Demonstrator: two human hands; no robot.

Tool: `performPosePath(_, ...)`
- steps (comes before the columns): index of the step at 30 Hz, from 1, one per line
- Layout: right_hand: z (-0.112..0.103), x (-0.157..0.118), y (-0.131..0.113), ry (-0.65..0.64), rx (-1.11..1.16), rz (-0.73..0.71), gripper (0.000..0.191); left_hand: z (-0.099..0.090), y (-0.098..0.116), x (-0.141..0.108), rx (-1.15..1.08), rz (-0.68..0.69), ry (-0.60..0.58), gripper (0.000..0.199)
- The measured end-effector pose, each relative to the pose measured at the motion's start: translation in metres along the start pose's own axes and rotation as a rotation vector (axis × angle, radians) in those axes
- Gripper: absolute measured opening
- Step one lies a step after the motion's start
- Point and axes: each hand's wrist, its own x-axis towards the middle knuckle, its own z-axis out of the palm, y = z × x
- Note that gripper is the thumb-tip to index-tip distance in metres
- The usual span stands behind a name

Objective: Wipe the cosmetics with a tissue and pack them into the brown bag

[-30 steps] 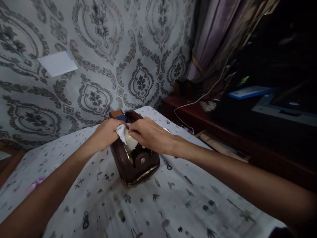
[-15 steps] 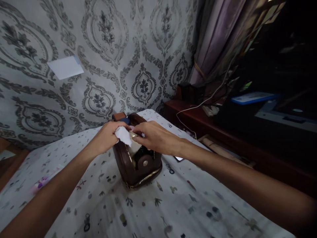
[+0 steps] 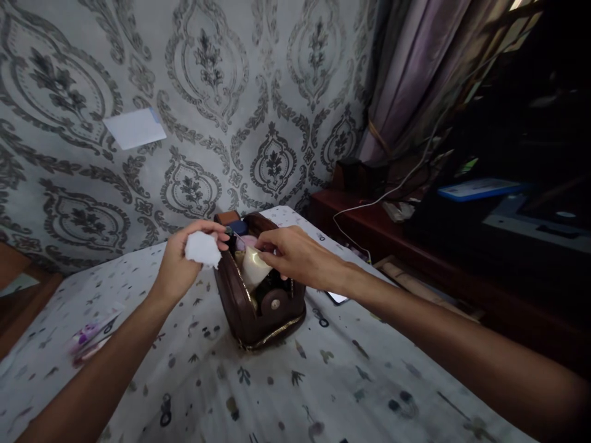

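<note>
A brown handbag (image 3: 272,320) with gold zips stands unzipped on the bed. My left hand (image 3: 178,261), at the bag's left side, is closed around a crumpled white piece of paper (image 3: 203,249). A small dark thing with a thin stem shows at its fingertips, too small to name. Over the opening, my right hand (image 3: 293,255) has its fingers curled together against the top of a cream-coloured tube (image 3: 255,271); what lies between them is hidden. Behind the tube are a pink item (image 3: 247,242) and a dark blue round item (image 3: 238,227) in the bag.
The bed's patterned white sheet (image 3: 203,394) spreads around the bag. A purple-and-white packet (image 3: 92,332) lies at left, and part of a phone (image 3: 337,298) shows beneath my right wrist. A white cable (image 3: 369,203) runs over the dark red furniture (image 3: 323,203) at right.
My left hand has drawn back leftward from the bag's opening with the white paper, uncovering more of the contents. My right hand stays at the cream-coloured tube. The view has shifted slightly.
</note>
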Motion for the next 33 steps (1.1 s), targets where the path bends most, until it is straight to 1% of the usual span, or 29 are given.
performPosePath(3, 0.002, 0.001, 0.001, 0.02, -0.002, -0.004, 0.024, -0.005, 0.002, -0.008, 0.02, -0.014, 0.053, 0.02)
performPosePath(5, 0.003, 0.002, 0.002, 0.024, -0.007, -0.006, 0.024, -0.009, 0.001, -0.014, 0.042, -0.031, 0.063, 0.022)
performPosePath(10, 0.002, 0.003, -0.001, 0.012, -0.007, -0.014, 0.021, -0.018, -0.009, -0.027, 0.046, -0.056, 0.036, 0.021)
performPosePath(14, 0.002, 0.004, -0.001, 0.002, 0.015, 0.025, 0.017, -0.021, -0.018, -0.037, 0.044, -0.086, 0.012, 0.018)
performPosePath(16, 0.002, 0.004, 0.0, 0.001, 0.048, 0.044, 0.016, -0.022, -0.021, -0.042, 0.043, -0.108, 0.016, 0.017)
performPosePath(19, 0.003, 0.005, 0.001, 0.018, 0.123, 0.05, 0.014, -0.025, -0.028, -0.049, 0.048, -0.165, 0.017, 0.022)
performPosePath(23, 0.005, 0.008, -0.005, 0.048, 0.188, 0.037, 0.016, -0.03, -0.037, -0.056, 0.046, -0.212, 0.008, 0.023)
performPosePath(29, 0.014, 0.017, -0.016, 0.055, 0.047, -0.054, 0.021, -0.034, -0.044, -0.063, 0.094, -0.225, 0.006, 0.022)
performPosePath(33, 0.019, 0.024, -0.014, 0.049, 0.055, -0.064, 0.021, -0.031, -0.046, -0.064, 0.086, -0.245, -0.009, 0.026)
